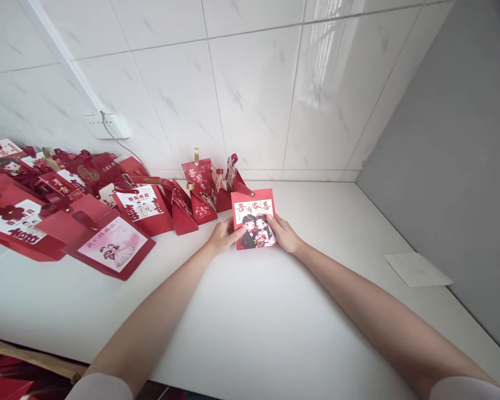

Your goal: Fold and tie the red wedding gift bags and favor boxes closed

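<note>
Both hands are out over the white table (241, 333), closed on one small red gift box (255, 219) that sits roughly at the centre of the view, close to the far edge where the table meets the tiled wall (254, 94). The left hand (223, 236) grips the box's lower left side with curled fingers, thumb against the front; the right hand (284, 233) pinches the lower right side the same way. The box stands upright, its cartoon bride-and-groom picture facing the person, a small red handle loop (244, 189) at its top.

Judging from how things lie, a good deal looks done. At ten o'clock from the held box there is a cluster of red triangular boxes (198, 191) with gold tabs, standing folded and closed, just beside it. Further out at nine o'clock a large heap of red gift bags and boxes (66, 205) spreads along the wall to the left edge, some lying flat, some upright; whether all of these are finished I cannot tell. The box in hand appears shaped already, though I cannot see if its top is fastened.

At three to four o'clock, well apart from the hands, a single flat white sheet (416, 269) lies by the grey side wall (462, 155). A white socket (106, 126) with a cord is on the tiles at ten o'clock.
</note>
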Tool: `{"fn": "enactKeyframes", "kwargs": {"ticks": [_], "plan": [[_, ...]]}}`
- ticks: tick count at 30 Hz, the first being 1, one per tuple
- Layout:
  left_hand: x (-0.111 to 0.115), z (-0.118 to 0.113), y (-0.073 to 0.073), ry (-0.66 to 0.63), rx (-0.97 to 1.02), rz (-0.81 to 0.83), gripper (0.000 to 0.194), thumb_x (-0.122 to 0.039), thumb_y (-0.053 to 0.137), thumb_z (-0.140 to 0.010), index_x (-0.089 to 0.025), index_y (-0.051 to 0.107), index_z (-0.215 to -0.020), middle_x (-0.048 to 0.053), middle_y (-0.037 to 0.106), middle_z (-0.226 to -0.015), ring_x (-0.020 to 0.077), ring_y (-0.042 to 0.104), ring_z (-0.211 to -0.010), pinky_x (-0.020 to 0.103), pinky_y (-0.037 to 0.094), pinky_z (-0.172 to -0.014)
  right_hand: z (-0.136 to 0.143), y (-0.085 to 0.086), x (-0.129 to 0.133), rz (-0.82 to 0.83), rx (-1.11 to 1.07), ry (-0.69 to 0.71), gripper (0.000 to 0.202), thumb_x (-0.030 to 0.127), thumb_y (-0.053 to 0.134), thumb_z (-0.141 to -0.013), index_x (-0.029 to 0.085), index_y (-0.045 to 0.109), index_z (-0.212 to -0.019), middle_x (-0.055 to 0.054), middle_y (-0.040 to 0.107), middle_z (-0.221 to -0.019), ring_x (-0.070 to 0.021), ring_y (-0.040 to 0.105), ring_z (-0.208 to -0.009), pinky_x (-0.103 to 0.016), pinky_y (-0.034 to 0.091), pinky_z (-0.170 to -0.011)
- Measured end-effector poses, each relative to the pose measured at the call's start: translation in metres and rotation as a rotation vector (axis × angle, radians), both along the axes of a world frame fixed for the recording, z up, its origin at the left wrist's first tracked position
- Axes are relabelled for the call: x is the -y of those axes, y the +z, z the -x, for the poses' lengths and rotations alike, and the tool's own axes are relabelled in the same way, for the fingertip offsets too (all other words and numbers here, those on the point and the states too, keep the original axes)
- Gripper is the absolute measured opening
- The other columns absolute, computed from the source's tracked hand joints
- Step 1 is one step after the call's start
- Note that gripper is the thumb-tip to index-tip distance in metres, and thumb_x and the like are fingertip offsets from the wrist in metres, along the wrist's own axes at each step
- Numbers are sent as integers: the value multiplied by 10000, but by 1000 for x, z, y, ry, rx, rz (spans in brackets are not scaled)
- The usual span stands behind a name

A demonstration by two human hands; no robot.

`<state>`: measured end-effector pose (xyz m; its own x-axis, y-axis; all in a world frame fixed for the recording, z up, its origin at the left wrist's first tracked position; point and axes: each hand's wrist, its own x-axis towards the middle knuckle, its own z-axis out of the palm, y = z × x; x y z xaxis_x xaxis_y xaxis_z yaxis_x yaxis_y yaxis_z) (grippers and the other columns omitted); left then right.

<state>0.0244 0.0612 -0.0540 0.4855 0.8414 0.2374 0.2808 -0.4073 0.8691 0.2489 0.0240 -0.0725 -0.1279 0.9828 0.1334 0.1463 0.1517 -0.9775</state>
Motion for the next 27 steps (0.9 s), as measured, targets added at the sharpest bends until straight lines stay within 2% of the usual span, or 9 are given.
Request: {"fn": "enactKeyframes", "kwargs": {"ticks": [7,13,21,27], "plan": [[1,-3,-1,76,-64,-71,577,-597,468,-872,-143,622,-1193,93,685,-1177,295,632,-1084,361,506,-913,-1,2,2,-13,29,-21,563,676,376,-910,259,539,-1250,-44,686,-1148,-247,651,-1009,-405,486,-939],[-1,-5,-2,140,-67,-51,696,-668,300,-894,-132,631,-1188,97,690,-1169,293,619,-1120,375,483,-959,-4,6,5,-17,66,10,530,660,417,-903,265,515,-1244,-49,675,-1164,-258,644,-1033,-407,492,-922],[-7,-3,-12,60,56,35,634,-627,405,-892,-121,615,-1209,102,657,-1235,286,607,-1149,371,477,-992,-6,7,4,-6,51,37,529,639,460,-896,271,509,-1274,-43,664,-1193,-260,639,-1052,-412,493,-933],[-6,-2,-12,51,71,55,623,-621,424,-889,-124,606,-1217,105,653,-1241,289,608,-1148,376,485,-986,-5,9,6,-9,45,38,533,633,477,-890,269,514,-1278,-43,646,-1245,-268,636,-1066,-413,495,-936]]}}
